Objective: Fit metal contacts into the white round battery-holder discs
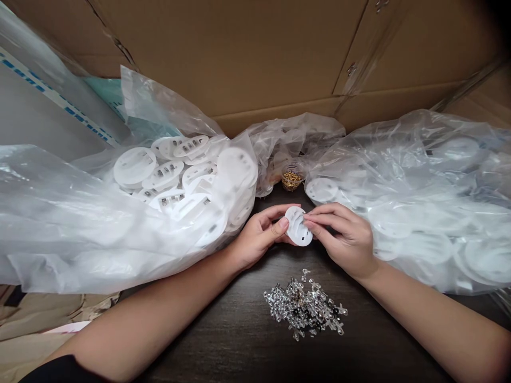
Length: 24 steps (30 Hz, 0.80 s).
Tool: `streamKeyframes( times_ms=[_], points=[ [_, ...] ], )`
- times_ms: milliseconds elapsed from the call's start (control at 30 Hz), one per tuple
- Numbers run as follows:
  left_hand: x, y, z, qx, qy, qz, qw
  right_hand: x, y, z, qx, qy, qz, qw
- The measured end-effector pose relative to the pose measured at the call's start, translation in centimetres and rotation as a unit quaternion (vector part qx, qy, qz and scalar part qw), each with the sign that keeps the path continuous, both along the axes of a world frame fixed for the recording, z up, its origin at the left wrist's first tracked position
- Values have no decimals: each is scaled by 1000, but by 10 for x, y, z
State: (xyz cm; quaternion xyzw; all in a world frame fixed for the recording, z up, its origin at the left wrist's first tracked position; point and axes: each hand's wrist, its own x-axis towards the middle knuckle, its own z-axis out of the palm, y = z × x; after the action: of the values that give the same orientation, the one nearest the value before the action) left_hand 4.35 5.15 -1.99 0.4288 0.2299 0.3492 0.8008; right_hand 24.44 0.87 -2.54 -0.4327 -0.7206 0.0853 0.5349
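Two bare forearms (159,311) reach in from the bottom corners over a dark wooden table (223,340). A cardboard box (223,53) fills the top of the frame. One clear plastic bag (80,244) slumps at left and another (419,170) at right, both holding white plastic discs (133,167), too many to count. At centre, the left hand (255,236) and right hand (339,239) pinch one white disc (296,226) between them, thumb and fingertips against its edges. One heap of small silver metal clips (305,307) lies below, and one clump of gold-coloured clips (292,181) lies beyond.
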Motion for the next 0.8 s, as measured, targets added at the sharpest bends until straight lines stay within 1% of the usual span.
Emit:
streamKeyframes(
  times_ms=[167,300,600,800],
  points=[
    [1,1,0,-3,-9,1,1000,-1,1,0,-17,9,-24,1000],
    [1,1,1,-5,-5,4,1000,-1,2,0,-22,13,-23,999],
    [0,2,-1,3,-8,7,1000,-1,2,-1,-14,-1,-23,1000],
    [0,2,-3,29,0,10,1000,-3,0,0,-3,-10,-38,999]
  ],
)
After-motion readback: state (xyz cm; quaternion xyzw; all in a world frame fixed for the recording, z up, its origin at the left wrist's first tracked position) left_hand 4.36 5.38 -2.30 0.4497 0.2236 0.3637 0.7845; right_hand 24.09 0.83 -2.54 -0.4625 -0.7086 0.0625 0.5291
